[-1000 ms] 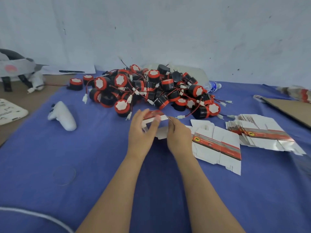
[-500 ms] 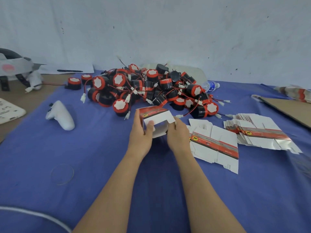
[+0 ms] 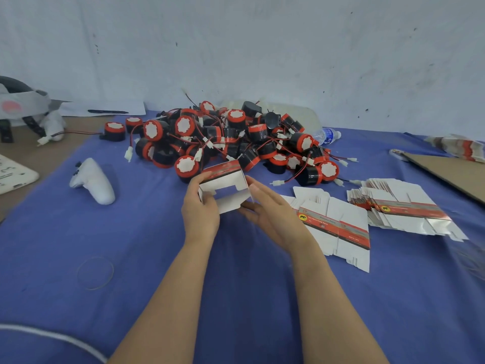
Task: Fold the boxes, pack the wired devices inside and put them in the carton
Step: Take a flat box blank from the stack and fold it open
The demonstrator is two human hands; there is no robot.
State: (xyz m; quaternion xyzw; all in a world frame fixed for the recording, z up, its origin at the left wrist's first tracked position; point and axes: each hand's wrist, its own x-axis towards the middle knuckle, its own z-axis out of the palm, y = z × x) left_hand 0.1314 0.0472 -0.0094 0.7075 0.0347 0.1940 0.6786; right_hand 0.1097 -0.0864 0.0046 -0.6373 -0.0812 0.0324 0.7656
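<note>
A small white box (image 3: 225,189) with a red band on top stands half opened above the blue cloth, in front of the heap of wired devices (image 3: 236,143). My left hand (image 3: 200,211) grips its left side, thumb curled round the near edge. My right hand (image 3: 273,211) lies against the box's right side with straight fingers. The devices are black cylinders with red rims, white faces and red-black wires ending in white plugs. Flat unfolded boxes (image 3: 338,224) lie right of my hands, and a second stack of flat boxes (image 3: 404,206) lies farther right.
A white controller (image 3: 93,181) lies on the blue cloth (image 3: 131,258) at the left. A brown carton flap (image 3: 451,172) sits at the far right, a plastic bottle (image 3: 326,135) behind the heap. A headset (image 3: 21,106) and a white pad (image 3: 13,174) rest at the far left.
The flat box blank has been raised and popped open into a square tube. My right hand's fingers have spread straight along its right side.
</note>
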